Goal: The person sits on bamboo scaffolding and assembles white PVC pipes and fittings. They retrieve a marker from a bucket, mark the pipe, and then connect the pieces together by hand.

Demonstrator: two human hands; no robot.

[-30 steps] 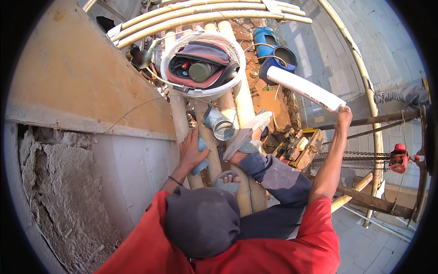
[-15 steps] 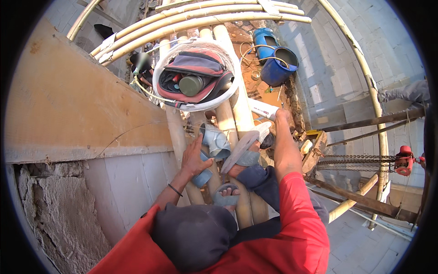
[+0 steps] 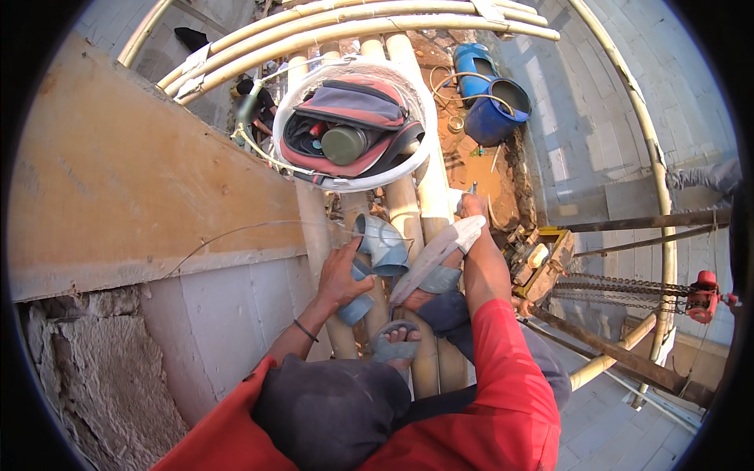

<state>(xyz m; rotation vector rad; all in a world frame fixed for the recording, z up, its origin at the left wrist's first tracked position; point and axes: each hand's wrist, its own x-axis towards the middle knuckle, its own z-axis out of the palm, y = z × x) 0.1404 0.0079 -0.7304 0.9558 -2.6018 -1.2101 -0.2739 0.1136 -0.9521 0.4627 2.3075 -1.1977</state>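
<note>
My left hand point(image 3: 341, 276) lies over a blue-grey pipe fitting point(image 3: 356, 310) on bamboo poles, fingers and thumb apart. Its fingertips reach the rim of a grey pipe elbow point(image 3: 384, 245) beside it. Parts of the fitting are hidden under the hand. Out past my raised sandal point(image 3: 446, 261), my right hand point(image 3: 473, 207) is closed round a white tube point(image 3: 455, 199), seen nearly end-on. A small dark tip point(image 3: 473, 188) shows by those fingers. My other sandalled foot point(image 3: 397, 339) rests on the poles.
A white bucket point(image 3: 281, 157) with a red and grey bag point(image 3: 353, 102) stands ahead on bamboo poles point(image 3: 434, 184). Blue barrels point(image 3: 493, 122) and a hose stand below right. A chain hoist point(image 3: 703, 297) hangs at right. Another person point(image 3: 263, 106) is below left, beside a wooden board point(image 3: 149, 180).
My right hand has drawn slightly inward, and the white tube has turned so less of it shows. My left fingers are a little more bent. The whole view has shifted slightly.
</note>
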